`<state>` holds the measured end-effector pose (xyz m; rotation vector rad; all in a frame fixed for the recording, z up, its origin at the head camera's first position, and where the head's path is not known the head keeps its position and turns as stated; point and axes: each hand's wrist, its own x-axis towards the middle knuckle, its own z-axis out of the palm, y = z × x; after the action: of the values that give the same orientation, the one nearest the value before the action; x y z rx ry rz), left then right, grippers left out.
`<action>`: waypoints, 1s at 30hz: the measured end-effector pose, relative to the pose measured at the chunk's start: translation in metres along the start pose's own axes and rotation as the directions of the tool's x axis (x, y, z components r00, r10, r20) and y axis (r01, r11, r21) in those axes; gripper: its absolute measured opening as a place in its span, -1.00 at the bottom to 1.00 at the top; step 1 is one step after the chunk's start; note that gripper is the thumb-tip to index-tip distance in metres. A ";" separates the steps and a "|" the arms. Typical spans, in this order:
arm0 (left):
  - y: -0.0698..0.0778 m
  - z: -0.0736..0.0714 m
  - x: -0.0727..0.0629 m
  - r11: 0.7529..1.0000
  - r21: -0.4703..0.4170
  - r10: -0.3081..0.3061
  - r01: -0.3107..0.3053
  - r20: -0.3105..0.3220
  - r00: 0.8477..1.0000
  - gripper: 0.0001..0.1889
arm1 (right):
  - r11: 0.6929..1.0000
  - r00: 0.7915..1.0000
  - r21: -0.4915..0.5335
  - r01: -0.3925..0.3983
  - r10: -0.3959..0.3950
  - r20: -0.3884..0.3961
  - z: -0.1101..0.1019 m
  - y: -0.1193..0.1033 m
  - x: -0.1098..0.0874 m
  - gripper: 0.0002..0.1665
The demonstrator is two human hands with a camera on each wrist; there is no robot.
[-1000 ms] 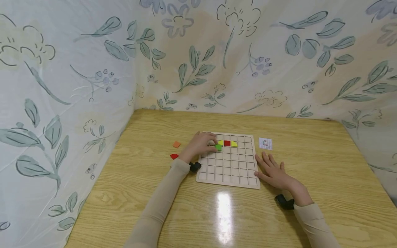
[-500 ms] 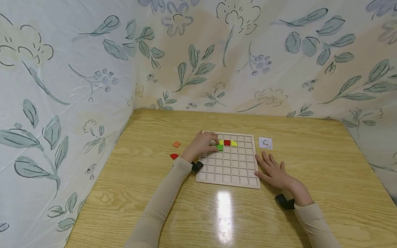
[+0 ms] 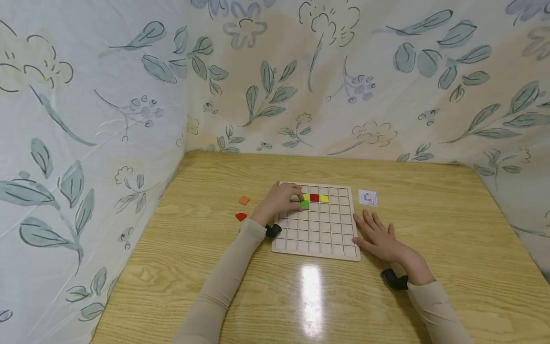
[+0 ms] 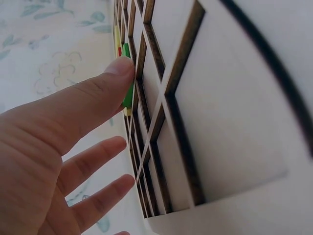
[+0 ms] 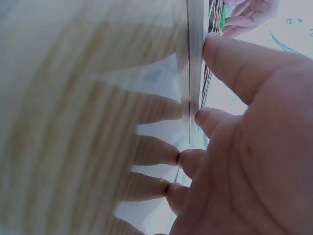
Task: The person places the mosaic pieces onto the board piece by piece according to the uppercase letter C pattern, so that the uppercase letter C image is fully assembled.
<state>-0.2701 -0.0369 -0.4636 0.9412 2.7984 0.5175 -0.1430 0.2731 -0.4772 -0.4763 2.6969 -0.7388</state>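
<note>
My left hand [image 3: 279,199] pinches a green square tile [image 3: 304,205] at a cell of the wooden grid board [image 3: 315,255]. In the left wrist view the thumb lies on the edge of the green tile [image 4: 129,95], while the other fingers are spread by the board. Just above the tile, one row up, are a partly covered yellow tile [image 3: 306,196], a red square tile [image 3: 315,198] and a yellow rounded tile [image 3: 324,198]. My right hand [image 3: 380,241] lies with spread fingers at the board's right edge, thumb and index fingertip touching the rim.
Left of the board lie an orange square tile [image 3: 244,200] and a red fan-shaped tile [image 3: 241,217] on the wood-grain table [image 3: 206,181]. A small card with a printed coloured grid [image 3: 367,198] lies at the board's upper right. A floral cloth [image 3: 275,129] hangs behind the table.
The left hand has shifted slightly right with the green tile, which now sits squarely at its cell under the left yellow tile. The right hand has stayed put.
</note>
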 end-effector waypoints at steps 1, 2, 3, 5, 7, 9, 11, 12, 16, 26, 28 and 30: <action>0.000 0.000 0.000 1.000 0.002 0.000 0.000 0.001 1.000 -0.72 | 1.000 1.000 0.000 0.001 -0.001 0.000 0.000 0.000 0.000 -0.15; 0.000 0.000 0.001 1.000 0.006 0.001 -0.001 0.001 1.000 -0.73 | 1.000 1.000 -0.001 0.002 -0.002 0.000 -0.001 0.001 0.001 -0.15; 0.000 0.000 0.001 1.000 0.011 0.004 -0.004 0.000 1.000 -0.73 | 1.000 1.000 -0.002 0.003 -0.003 0.000 -0.001 0.001 0.001 -0.15; -0.001 0.000 0.001 1.000 0.016 0.007 -0.007 0.000 1.000 -0.73 | 1.000 1.000 -0.004 0.005 -0.005 0.000 -0.002 0.001 0.001 -0.15; -0.002 0.001 0.001 1.000 0.016 0.009 -0.009 0.000 1.000 -0.73 | 1.000 1.000 -0.003 0.006 -0.006 0.002 -0.002 0.002 0.002 -0.15; -0.003 0.002 0.000 1.000 0.003 0.009 -0.009 0.000 1.000 -0.73 | 1.000 1.000 -0.002 0.008 -0.008 0.003 -0.002 0.002 0.002 -0.15; -0.004 0.003 -0.001 1.000 -0.024 0.006 -0.006 -0.002 1.000 -0.74 | 1.000 1.000 -0.001 0.009 -0.009 0.005 -0.003 0.003 0.003 -0.15; -0.005 0.003 -0.002 0.999 -0.039 0.006 -0.007 -0.005 1.000 -0.74 | 1.000 1.000 0.000 0.010 -0.010 0.005 -0.003 0.003 0.003 -0.15; -0.006 0.001 -0.005 0.994 -0.107 0.016 -0.017 -0.017 1.000 -0.77 | 1.000 1.000 0.004 0.008 -0.008 0.008 -0.004 0.004 0.003 -0.15; -0.013 -0.009 -0.023 0.977 -0.213 0.007 -0.015 -0.036 0.999 -0.74 | 1.000 1.000 0.009 0.011 -0.011 0.010 -0.007 0.007 0.005 -0.15; -0.016 -0.012 -0.027 0.979 -0.203 0.020 -0.030 -0.049 0.999 -0.74 | 1.000 1.000 0.008 0.014 -0.014 0.011 -0.008 0.007 0.006 -0.15; -0.018 -0.014 -0.032 0.980 -0.196 0.032 -0.044 -0.062 0.998 -0.74 | 1.000 1.000 0.006 0.015 -0.016 0.011 -0.009 0.007 0.007 -0.15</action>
<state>-0.2584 -0.0739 -0.4562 0.9532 2.7198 0.8238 -0.1541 0.2803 -0.4752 -0.4989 2.6831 -0.7462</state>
